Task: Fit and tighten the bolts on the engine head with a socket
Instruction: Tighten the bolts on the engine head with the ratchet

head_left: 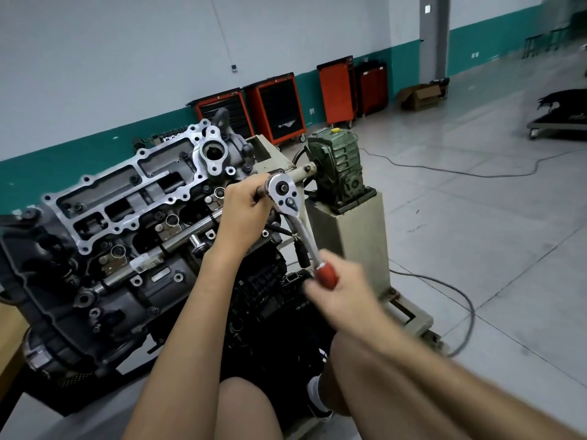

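Engine head (127,198): mounted on the stand, left of centre, machined face tilted toward the camera.
Stand (352,223): cream pedestal on the floor, just right of the engine head.
Gearbox (336,163): green, on top of the stand; its shaft points toward the engine head.
Ratchet (284,196): chrome head at the right end of the engine head; shank slopes down-right to a red handle.
Left grip (244,211): fingers curled round the extension bar (261,188) beside the ratchet head; socket hidden.
Right grip (343,290): closed round the red handle; blurred.
Bolts (135,178): several seated in the engine head.
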